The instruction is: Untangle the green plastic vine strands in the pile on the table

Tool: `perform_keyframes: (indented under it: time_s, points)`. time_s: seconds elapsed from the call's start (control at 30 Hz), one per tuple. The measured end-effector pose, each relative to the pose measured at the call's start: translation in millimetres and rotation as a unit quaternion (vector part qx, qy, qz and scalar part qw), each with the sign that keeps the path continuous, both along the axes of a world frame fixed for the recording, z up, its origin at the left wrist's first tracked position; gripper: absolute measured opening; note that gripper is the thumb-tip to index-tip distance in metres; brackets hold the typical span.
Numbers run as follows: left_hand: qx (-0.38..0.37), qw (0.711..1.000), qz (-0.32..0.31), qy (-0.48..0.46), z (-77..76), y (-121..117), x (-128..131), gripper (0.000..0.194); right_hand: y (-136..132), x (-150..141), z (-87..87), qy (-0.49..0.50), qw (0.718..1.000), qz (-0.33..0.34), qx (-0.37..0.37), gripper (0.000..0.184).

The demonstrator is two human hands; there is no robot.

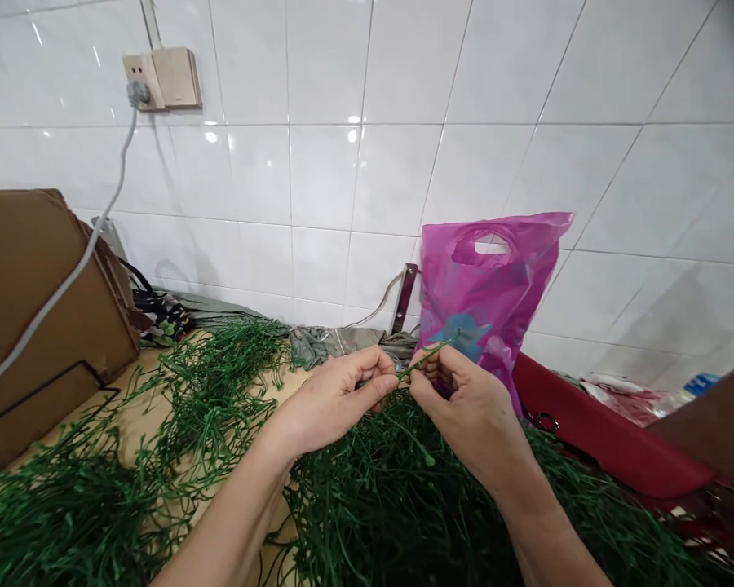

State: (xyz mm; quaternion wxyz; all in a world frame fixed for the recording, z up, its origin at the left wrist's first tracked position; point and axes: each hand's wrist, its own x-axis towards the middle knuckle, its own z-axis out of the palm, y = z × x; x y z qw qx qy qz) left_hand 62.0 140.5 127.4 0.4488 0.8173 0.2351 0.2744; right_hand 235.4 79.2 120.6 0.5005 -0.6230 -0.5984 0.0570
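Note:
My left hand [336, 395] and my right hand [465, 408] meet above a heap of green plastic stems [404, 505] on the table. Both pinch one thin green stem [426, 352], whose tip sticks up to the right past my right fingers. The fingers of both hands are closed around it. More green stems [214, 383] lie spread out to the left on the wooden tabletop [128, 408].
A pink plastic bag [489, 293] stands against the white tiled wall behind my hands. A brown box [37, 318] sits at the left, with a grey cable [67, 285] running to a wall socket [162, 79]. A red pouch [605, 440] lies at the right.

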Motion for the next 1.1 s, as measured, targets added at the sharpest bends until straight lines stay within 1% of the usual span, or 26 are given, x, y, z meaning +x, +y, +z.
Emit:
perform_keyframes:
  time_s: [0.07,0.2,0.27,0.33,0.37,0.4,0.47,0.53,0.57,0.63,0.67,0.7,0.73,0.77,0.83,0.9,0.97,1.0,1.03,1.1]
  points:
    - [-0.023,1.0,-0.003,-0.012,-0.4,0,4,0.021,2,0,-2.0,0.026,1.0,-0.004,-0.003,0.01]
    - [-0.071,0.996,-0.031,-0.046,-3.0,3,10,0.018,4,-5,-4.1,0.088,0.996,0.03,-0.017,0.012]
    - [-0.079,0.995,-0.029,-0.047,-4.1,3,11,0.018,7,-6,-5.5,0.095,0.995,0.029,-0.017,0.011]
    - [-0.082,0.995,-0.023,-0.046,-2.1,1,9,0.018,11,0,-6.5,0.087,0.996,-0.002,-0.007,0.011]
    - [-0.089,0.994,-0.034,-0.049,0.7,-1,7,0.018,13,8,-6.2,0.085,0.996,-0.028,0.001,0.01]
    - [-0.096,0.993,-0.046,-0.057,4.4,-4,4,0.019,14,18,-5.1,0.086,0.995,-0.058,0.01,0.01]
    - [-0.122,0.984,-0.101,-0.083,13.0,-9,-4,0.019,10,42,-0.5,0.098,0.988,-0.117,0.032,0.009]
    - [-0.114,0.983,-0.075,-0.12,19.1,-12,-9,0.02,1,62,6.0,0.104,0.984,-0.139,0.036,0.01]
    - [-0.122,0.982,-0.047,-0.136,20.1,-12,-9,0.021,-5,68,9.0,0.094,0.987,-0.128,0.023,0.01]
    - [-0.157,0.976,-0.022,-0.152,18.0,-9,-7,0.025,-18,68,13.5,0.006,0.997,-0.038,-0.061,0.013]
    - [-0.176,0.972,-0.02,-0.152,15.6,-7,-5,0.027,-23,63,14.9,-0.044,0.994,0.003,-0.101,0.015]
    - [-0.192,0.97,-0.024,-0.149,13.0,-5,-3,0.029,-26,56,16.0,-0.084,0.988,0.028,-0.128,0.017]
    - [-0.201,0.968,-0.031,-0.145,10.6,-4,-2,0.029,-29,48,17.2,-0.104,0.985,0.035,-0.132,0.019]
    - [-0.205,0.968,-0.036,-0.14,8.7,-3,-1,0.029,-30,40,18.4,-0.102,0.987,0.035,-0.12,0.021]
    - [-0.201,0.97,-0.047,-0.13,7.0,-2,0,0.029,-30,27,21.1,-0.05,0.995,0.051,-0.074,0.028]
    - [-0.192,0.973,-0.055,-0.115,7.7,-3,-1,0.029,-27,18,22.5,0.005,0.99,0.123,-0.071,0.033]
    - [-0.182,0.977,-0.06,-0.097,9.3,-4,-2,0.029,-23,12,21.0,0.047,0.975,0.196,-0.095,0.03]
    - [-0.176,0.979,-0.057,-0.088,10.1,-5,-2,0.029,-21,10,19.1,0.067,0.968,0.219,-0.104,0.027]
    - [-0.167,0.981,-0.052,-0.081,10.8,-6,-2,0.029,-19,9,16.9,0.088,0.963,0.233,-0.107,0.023]
    - [-0.145,0.986,-0.037,-0.067,11.5,-7,-3,0.03,-16,6,12.7,0.126,0.959,0.232,-0.101,0.019]
